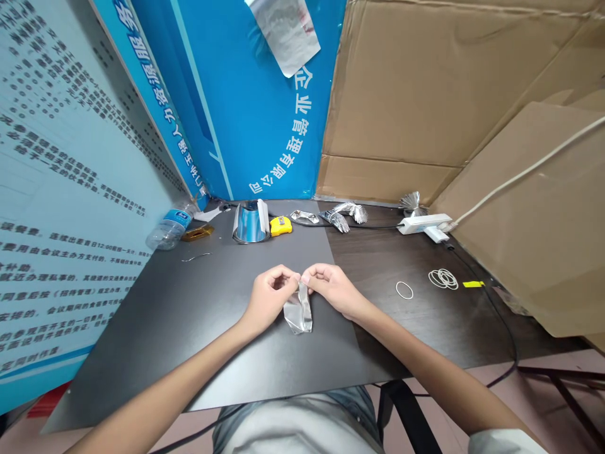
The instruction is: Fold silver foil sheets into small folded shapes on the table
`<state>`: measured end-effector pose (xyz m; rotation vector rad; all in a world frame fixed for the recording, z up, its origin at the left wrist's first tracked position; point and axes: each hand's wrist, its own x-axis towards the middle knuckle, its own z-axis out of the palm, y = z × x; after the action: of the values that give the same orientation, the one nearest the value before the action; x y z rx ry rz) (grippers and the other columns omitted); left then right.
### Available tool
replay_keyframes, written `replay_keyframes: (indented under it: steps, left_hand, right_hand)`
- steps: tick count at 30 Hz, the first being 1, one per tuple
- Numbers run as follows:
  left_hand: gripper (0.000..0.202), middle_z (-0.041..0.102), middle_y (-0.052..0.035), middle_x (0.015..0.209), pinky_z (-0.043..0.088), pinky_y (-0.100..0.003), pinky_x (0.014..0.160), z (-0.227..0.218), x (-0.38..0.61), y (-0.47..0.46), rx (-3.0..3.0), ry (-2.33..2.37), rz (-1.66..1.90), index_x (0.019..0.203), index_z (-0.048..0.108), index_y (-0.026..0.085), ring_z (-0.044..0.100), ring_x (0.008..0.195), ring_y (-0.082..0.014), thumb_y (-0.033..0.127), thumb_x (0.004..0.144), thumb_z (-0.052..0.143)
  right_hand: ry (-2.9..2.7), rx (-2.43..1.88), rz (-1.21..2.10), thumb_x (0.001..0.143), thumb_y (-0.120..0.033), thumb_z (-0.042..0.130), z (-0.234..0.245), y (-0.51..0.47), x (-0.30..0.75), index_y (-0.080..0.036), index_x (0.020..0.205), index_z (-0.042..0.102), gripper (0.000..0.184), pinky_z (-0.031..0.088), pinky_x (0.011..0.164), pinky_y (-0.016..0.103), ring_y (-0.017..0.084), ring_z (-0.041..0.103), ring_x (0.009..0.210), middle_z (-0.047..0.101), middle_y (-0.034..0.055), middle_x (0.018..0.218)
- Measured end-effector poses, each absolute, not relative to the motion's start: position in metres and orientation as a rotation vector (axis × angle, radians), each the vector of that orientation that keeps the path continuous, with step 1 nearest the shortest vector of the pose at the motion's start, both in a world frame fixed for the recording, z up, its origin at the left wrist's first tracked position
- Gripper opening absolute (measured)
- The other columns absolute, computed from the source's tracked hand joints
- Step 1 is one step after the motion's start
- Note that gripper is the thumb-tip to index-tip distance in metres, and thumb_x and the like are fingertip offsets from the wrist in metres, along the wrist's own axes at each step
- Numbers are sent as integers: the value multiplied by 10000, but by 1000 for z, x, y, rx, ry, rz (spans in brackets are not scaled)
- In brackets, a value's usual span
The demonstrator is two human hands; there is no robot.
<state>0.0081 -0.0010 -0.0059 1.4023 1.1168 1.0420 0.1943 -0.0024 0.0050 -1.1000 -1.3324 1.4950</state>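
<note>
A small crumpled piece of silver foil hangs down between my hands over the grey mat. My left hand pinches its top edge with thumb and forefinger. Right beside it, my right hand pinches the same edge, the fingertips of both hands almost touching. The lower part of the foil flares out towards me. Whether it is a flat sheet or a small pouch, I cannot tell.
Along the back stand a roll of silver foil, a yellow tape measure, folded foil pieces and a plastic bottle. To the right lie a white power strip, white rubber bands and a yellow strip. Boards wall the desk in.
</note>
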Motion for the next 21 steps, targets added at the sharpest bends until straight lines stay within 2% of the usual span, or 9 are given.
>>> replay_keyframes:
  steps: [7,12,15,18,21]
  left_hand:
    - [271,675,-16,730,464,-236,638,-2,5,4,1341,1026,1005,787,702,160,588,665,-136,408,891,734]
    - [324,746,-62,843,524,-281,712,3,1,9,1302,910,862,1016,754,159,677,745,-181,442,864,785]
    - [337,762,-86,866,522,-281,674,7,0,10,1262,908,846,1002,757,154,680,717,-182,446,841,805]
    - [313,708,-31,741,482,-248,607,11,0,10,1201,952,950,933,731,160,613,617,-141,439,822,817]
    - [317,676,5,714,490,-234,633,15,-1,10,1091,989,1095,913,677,173,605,621,-123,442,822,817]
  right_hand:
    - [-1306,-1099,1533,737,-562,858,10,0,197,-173,783,714,418,482,701,301,138,579,666,658,1,733]
    - [-1278,-1133,1510,733,-519,874,10,1,200,-176,782,738,372,475,701,296,140,581,671,667,-2,718]
    - [-1193,-1107,1562,757,-490,870,9,1,200,-179,817,756,337,475,729,288,142,590,708,676,3,744]
    - [-1029,-1055,1643,795,-507,839,9,2,202,-182,890,766,345,479,727,274,148,598,748,699,25,823]
    - [-908,-974,1691,832,-500,808,9,4,205,-183,894,757,327,496,709,269,158,604,768,695,34,843]
